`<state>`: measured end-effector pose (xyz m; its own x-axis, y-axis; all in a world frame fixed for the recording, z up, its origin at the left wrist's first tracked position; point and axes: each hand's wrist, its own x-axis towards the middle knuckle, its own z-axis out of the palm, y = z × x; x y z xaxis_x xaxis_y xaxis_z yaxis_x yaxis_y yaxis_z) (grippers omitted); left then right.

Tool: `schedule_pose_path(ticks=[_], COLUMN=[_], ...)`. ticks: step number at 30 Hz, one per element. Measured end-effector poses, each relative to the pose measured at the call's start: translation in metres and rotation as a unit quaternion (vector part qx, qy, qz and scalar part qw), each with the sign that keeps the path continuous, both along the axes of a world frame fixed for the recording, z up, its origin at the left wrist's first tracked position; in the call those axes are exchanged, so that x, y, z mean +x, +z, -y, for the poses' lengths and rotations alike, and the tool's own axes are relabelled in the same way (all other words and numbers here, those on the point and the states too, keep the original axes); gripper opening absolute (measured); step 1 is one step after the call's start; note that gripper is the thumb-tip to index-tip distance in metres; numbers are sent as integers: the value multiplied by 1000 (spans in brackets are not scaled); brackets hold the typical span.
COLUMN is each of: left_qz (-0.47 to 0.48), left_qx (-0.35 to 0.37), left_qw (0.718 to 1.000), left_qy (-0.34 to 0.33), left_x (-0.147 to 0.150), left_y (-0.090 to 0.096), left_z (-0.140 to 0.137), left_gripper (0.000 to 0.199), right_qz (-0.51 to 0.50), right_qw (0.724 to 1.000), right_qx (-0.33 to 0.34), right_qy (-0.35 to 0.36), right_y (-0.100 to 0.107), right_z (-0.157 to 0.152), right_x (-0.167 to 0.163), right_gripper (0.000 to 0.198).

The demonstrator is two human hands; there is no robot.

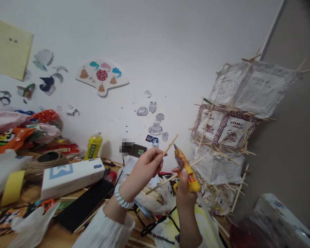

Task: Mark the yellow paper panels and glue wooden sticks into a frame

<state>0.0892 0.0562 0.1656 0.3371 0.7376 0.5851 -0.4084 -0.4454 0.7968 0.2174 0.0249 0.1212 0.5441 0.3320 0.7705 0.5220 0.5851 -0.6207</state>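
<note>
My left hand [150, 161] is closed, pinching a short thin wooden stick [171, 144] that points up and to the right. In my right hand [185, 195] is a yellow hot glue gun [183, 160] with dark stains near its front. Its nozzle points up and left, close beside the stick; I cannot tell whether they touch. A longer wooden stick [161, 185] runs slantwise behind the glue gun; whether my right fingers also hold it is hidden. To the right stands a tiered frame of sticks with printed paper panels [237, 129].
On the cluttered desk lie a white box [73, 177], a black flat case [85, 205], glasses [155, 225], twine [42, 163] and a yellow tape roll [12, 187]. A yellow-green bottle [93, 146] stands by the wall. A clear plastic bag [260, 224] sits at the lower right.
</note>
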Motion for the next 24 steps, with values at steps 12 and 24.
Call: schedule_pose_path(ticks=[12, 24], left_qz=[11, -8], left_qx=[7, 44], left_qw=[999, 994], left_qy=[52, 98], left_x=[-1, -2], left_y=[2, 0], left_z=[-3, -7], left_gripper=[17, 17], right_qz=[-126, -130], right_qw=[989, 987], right_qx=[4, -26], right_qy=[71, 88], right_y=[6, 2], right_z=[2, -1], right_x=[-11, -8], right_gripper=[36, 42])
